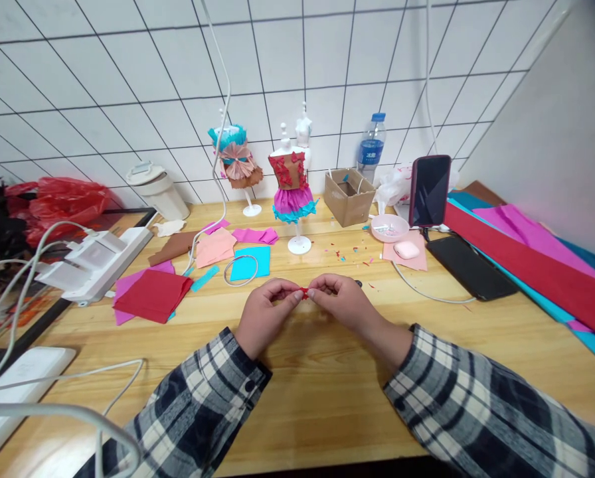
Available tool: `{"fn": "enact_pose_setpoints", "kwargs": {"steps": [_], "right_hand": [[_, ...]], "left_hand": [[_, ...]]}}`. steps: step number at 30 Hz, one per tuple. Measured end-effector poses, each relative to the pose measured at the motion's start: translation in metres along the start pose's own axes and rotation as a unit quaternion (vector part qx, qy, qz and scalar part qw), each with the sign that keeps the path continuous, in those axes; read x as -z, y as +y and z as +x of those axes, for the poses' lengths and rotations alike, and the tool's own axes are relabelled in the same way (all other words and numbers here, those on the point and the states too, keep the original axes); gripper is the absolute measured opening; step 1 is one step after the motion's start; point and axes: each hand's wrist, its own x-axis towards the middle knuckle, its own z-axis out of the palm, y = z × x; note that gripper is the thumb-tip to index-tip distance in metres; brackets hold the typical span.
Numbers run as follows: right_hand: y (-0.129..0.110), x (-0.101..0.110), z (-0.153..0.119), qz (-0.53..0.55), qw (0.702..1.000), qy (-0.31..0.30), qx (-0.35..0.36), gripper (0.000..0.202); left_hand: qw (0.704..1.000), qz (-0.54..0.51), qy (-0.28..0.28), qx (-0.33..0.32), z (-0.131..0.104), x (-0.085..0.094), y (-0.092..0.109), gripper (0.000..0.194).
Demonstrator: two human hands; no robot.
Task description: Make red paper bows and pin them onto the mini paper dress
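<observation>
Between my fingertips, over the middle of the wooden table, is a small piece of red paper [305, 293]. My left hand [269, 312] pinches one end of it, and my right hand [344, 302] pinches the other. Just beyond stands a small white dress form [292, 186] dressed in a brown top with red bits, a purple skirt and a blue ruffled hem. Left of my hands lie a metal ring [241, 271] on a blue paper square [262, 261] and a stack of red paper squares [153, 294].
Behind are a second dressed form [238, 159], a cardboard box [350, 196] and a water bottle [371, 149]. A pink dish [390, 228], phone [430, 191], black power bank [469, 267] and coloured paper strips [526, 262] lie right. A power strip [101, 265] with cables lies left.
</observation>
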Motion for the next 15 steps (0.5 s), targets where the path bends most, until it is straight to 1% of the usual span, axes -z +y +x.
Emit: {"fn": "enact_pose_setpoints", "kwargs": {"steps": [2,5,7,10,12,15], "right_hand": [[-0.0009,-0.0009,-0.0004,0.007,1.000,-0.002,-0.002,0.016],[-0.0018,-0.0014,-0.0005,0.024,0.999,-0.015,-0.027,0.017],[-0.0020,-0.0012,0.0000,0.032,0.999,-0.015,-0.040,0.017],[-0.0012,-0.0007,0.0013,0.053,0.998,-0.012,-0.034,0.017],[0.0003,-0.0006,0.0019,0.057,0.998,-0.017,-0.028,0.016],[0.0031,-0.0010,0.0021,0.042,0.999,-0.021,-0.023,0.016]], "left_hand": [[1.000,-0.013,0.001,0.008,-0.0002,-0.0007,0.0015,0.022],[1.000,-0.020,0.000,0.013,-0.0004,-0.0009,0.0040,0.022],[1.000,-0.023,-0.018,0.010,-0.0006,-0.0006,0.0056,0.024],[0.999,-0.009,-0.045,0.018,-0.0004,-0.0007,0.0066,0.033],[0.999,0.012,-0.034,0.027,0.0000,-0.0015,0.0057,0.034],[0.999,0.031,-0.005,0.027,0.0007,-0.0026,0.0036,0.028]]}}
